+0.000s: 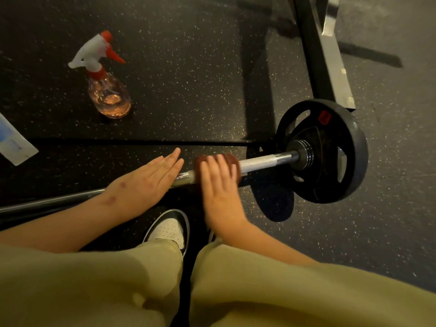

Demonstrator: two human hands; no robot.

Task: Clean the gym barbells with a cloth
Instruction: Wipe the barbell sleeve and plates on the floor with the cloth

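Our barbell [266, 161] lies on the floor, its long axis running from the near left out to the right, where it ends in the weight plate [354, 147]. Our right hand [218, 182], the nearer one to the plate, has its grip curled over the brown cloth [233, 161], wrapping it round the shaft. Our left hand [146, 182] lies flat on the bar just to the left, fingers straight and holding nothing. The bare knurled stretch lies right of the grip, so we judge the wipe should slide that way. The steel looks bright and the plate matte black.
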